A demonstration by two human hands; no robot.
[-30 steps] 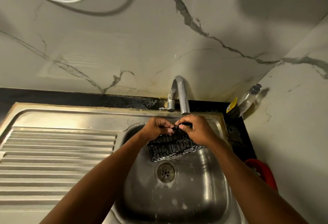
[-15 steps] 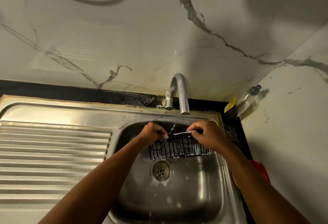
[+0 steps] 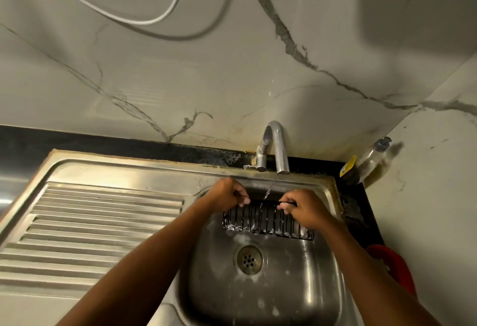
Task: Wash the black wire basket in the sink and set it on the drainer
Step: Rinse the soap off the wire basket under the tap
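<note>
Working from the near side out: the ribbed drainer (image 3: 90, 222) fills the whole left of the view, and the sink (image 3: 322, 287) bowl sits to its right with the drain (image 3: 249, 259) about in the middle. There are bits of foam on the bowl floor.

Just past the drain is the basket (image 3: 265, 222). It's inside the bowl, toward the back wall, held up on edge so the wires run up and down and the open top rail faces the tap. Its long axis goes left to right across the bowl, with the right end sitting a touch nearer to me than the left. I can't tell if the bottom edge is resting on the steel or just above it.

Both hands have it by that top rail. The left hand (image 3: 227, 195) has its fingers curled over the left end, and the right hand (image 3: 305, 208) pinches the rail further right. There's a bare stretch of rail between them, and the thin stream of water (image 3: 271, 186) lands right there.

Behind that is the tap (image 3: 280, 145), and a soap bottle (image 3: 369, 162) leans in the far right corner.

So I'd say it's mid-rinse. The drainer is straight off the basket's left end, so the left hand is the one nearer to it and would lead. It's basically a lift and a slide along the basket's own length, over the bowl's lip.
</note>
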